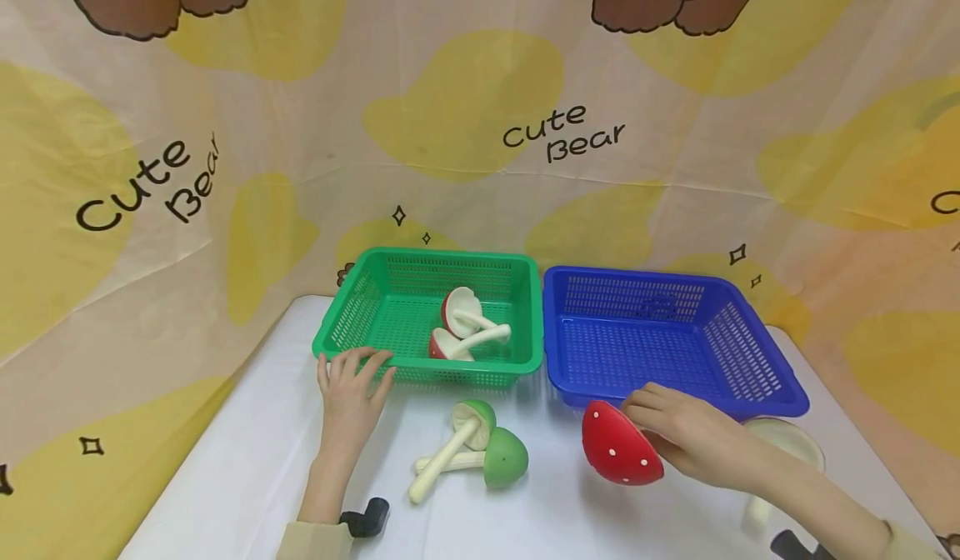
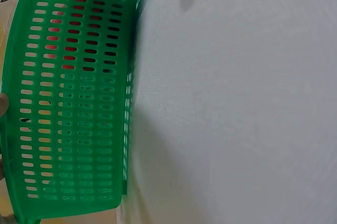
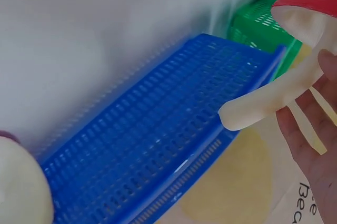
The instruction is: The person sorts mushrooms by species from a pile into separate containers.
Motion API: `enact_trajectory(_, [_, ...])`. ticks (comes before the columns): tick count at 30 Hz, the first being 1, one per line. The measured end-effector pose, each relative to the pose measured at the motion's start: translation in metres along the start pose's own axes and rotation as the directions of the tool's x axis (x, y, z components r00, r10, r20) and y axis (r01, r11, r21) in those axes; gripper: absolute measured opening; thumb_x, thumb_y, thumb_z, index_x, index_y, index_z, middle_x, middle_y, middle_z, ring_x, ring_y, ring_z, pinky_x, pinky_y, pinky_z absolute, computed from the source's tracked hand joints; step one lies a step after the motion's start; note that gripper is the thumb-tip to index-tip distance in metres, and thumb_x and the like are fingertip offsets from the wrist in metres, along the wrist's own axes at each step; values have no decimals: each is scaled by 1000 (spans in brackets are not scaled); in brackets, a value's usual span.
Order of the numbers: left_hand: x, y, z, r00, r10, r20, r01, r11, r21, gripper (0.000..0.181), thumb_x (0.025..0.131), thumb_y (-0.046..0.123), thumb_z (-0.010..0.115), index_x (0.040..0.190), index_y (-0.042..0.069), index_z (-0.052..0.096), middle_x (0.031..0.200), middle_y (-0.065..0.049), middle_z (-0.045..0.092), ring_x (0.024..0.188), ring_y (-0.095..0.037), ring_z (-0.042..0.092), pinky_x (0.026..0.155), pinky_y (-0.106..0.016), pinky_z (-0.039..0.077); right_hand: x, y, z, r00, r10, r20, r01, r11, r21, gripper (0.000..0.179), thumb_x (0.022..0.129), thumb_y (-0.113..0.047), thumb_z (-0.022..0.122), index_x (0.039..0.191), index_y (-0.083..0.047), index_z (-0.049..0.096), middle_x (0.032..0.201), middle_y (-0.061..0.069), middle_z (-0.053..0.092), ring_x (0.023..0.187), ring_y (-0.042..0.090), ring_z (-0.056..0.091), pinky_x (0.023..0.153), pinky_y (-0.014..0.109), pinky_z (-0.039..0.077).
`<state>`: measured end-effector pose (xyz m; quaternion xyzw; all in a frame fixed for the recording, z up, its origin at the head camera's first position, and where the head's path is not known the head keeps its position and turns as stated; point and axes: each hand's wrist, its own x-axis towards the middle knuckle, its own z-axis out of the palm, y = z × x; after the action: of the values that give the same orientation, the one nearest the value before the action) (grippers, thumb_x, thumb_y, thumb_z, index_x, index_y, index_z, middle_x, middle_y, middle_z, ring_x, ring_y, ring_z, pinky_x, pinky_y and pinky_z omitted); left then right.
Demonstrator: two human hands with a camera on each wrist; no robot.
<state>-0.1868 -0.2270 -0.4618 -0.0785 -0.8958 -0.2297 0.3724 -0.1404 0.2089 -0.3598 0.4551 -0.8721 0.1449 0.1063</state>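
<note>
My right hand (image 1: 678, 427) holds a toy mushroom with a red, white-spotted cap (image 1: 618, 447) in front of the blue basket. The right wrist view shows its cream stem (image 3: 258, 109) between thumb and fingers. My left hand (image 1: 351, 397) rests its fingers on the near rim of the green basket (image 1: 442, 257), toward the left corner. Two red-capped mushrooms (image 1: 487, 337) lie inside that basket, cream undersides showing. Between the hands, two green-capped mushrooms (image 1: 506, 458) lie on the white table, their stems crossed.
The blue basket (image 1: 637, 272) stands right beside the green one, against the printed cloth backdrop (image 1: 450, 210). Another mushroom, pale underside up (image 1: 791, 439), lies partly behind my right forearm. Black strap ends (image 1: 366, 518) stick out by the wrists.
</note>
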Motion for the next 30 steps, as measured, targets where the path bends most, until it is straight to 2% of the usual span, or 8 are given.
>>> enact_trajectory(7, [0, 1, 0, 1000, 0, 0, 0, 1000, -3, 24, 79, 14, 78, 102, 13, 71, 106, -13, 64, 107, -35, 51, 108, -74, 16, 22, -5, -3, 994, 96, -60, -93, 994, 53, 51, 68, -2, 82, 111, -24, 65, 99, -12, 62, 90, 3, 57, 68, 18, 56])
enact_trajectory(14, [0, 1, 0, 1000, -1, 0, 1, 1000, -2, 24, 80, 14, 78, 102, 13, 71, 106, -13, 64, 107, -36, 50, 108, -73, 16, 53, -9, -4, 975, 183, -125, -158, 970, 184, 44, 76, -1, 77, 113, -22, 63, 101, -10, 64, 94, 5, 60, 74, 23, 58])
enact_trajectory(19, [-1, 0, 0, 1000, 4, -5, -4, 1000, 4, 24, 79, 14, 78, 102, 13, 71, 106, -13, 64, 106, -36, 51, 108, -74, 17, 79, -10, -1, 961, 238, -138, -184, 929, 322, 40, 83, 3, 68, 116, -17, 61, 106, -3, 67, 98, 13, 63, 76, 24, 58])
enact_trajectory(24, [-1, -2, 1, 1000, 6, -6, -6, 1000, 0, 24, 79, 14, 78, 102, 13, 71, 106, -13, 64, 107, -36, 51, 107, -74, 16, 105, -10, 5, 940, 295, -172, -210, 896, 391, 31, 87, 2, 64, 116, -9, 61, 102, 5, 69, 93, 19, 65, 71, 26, 58])
enact_trajectory(30, [-1, -2, 1, 1000, 6, -6, -6, 1000, -3, 25, 78, 13, 79, 102, 13, 71, 106, -13, 64, 107, -35, 51, 107, -74, 16, 134, -9, 11, 894, 420, -158, -300, 821, 485, 29, 91, -5, 62, 119, -7, 61, 101, 9, 69, 90, 22, 65, 72, 30, 59])
